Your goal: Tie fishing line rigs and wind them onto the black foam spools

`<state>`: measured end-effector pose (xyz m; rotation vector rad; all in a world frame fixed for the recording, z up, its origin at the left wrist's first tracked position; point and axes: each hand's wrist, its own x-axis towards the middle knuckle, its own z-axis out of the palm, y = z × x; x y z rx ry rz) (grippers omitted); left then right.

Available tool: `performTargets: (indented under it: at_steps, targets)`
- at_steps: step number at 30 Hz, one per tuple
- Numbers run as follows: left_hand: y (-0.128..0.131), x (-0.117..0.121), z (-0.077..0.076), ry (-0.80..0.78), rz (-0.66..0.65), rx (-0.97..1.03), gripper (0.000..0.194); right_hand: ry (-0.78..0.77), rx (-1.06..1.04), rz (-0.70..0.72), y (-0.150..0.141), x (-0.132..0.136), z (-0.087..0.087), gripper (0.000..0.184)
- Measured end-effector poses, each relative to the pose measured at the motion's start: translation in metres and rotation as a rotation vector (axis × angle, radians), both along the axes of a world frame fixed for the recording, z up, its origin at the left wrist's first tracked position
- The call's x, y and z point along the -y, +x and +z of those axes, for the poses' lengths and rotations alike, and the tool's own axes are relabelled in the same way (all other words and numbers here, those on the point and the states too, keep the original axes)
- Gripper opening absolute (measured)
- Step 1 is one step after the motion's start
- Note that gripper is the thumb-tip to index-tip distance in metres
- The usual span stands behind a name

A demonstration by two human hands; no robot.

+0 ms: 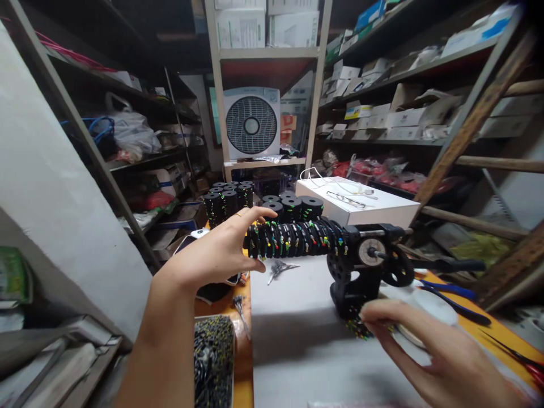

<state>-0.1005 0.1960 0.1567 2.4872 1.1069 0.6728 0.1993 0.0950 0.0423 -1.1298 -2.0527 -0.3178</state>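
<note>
A black roll (297, 238), ringed with dark cords that carry small coloured beads and metal ends, lies level on a black geared stand (357, 283) with a round dial. My left hand (227, 241) curves around the roll's left end, thumb below and index finger above, both apart from its surface; the other fingers are hidden. At the foot of the stand, my right hand (420, 334) has thumb and index finger pinched together, slightly blurred. Beside those fingertips lies a cluster of small dark pieces with green and yellow tips (359, 328). Whatever the pinch holds cannot be made out.
Behind the roll stand several black foam cylinders (229, 201) and a white box (357, 198) with cables. A tray of small dark pieces (213, 357) sits at front left. Metal pins (280, 271) lie on the white sheet; pliers (457, 303) and scissors (514, 351) lie right.
</note>
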Motion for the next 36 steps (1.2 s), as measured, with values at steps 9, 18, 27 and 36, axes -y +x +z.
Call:
performTargets:
  at_steps: [9, 18, 27, 36]
  targets:
    - [0.001, 0.0, 0.002, 0.059, -0.072, 0.002, 0.056, 0.18, -0.105, 0.184, -0.056, -0.036, 0.088, 0.014]
    - [0.001, -0.003, 0.002, 0.008, -0.082, 0.007, 0.058, 0.295, -0.053, 0.277, -0.078, -0.072, 0.104, 0.014]
    - [0.0, -0.003, 0.002, 0.017, -0.101, 0.015, 0.055, 0.327, 0.055, 0.287, -0.084, -0.08, 0.102, 0.016]
    - [0.002, 0.0, 0.006, -0.009, -0.089, 0.014, 0.057, 0.282, 0.134, 0.318, -0.082, -0.081, 0.1, 0.018]
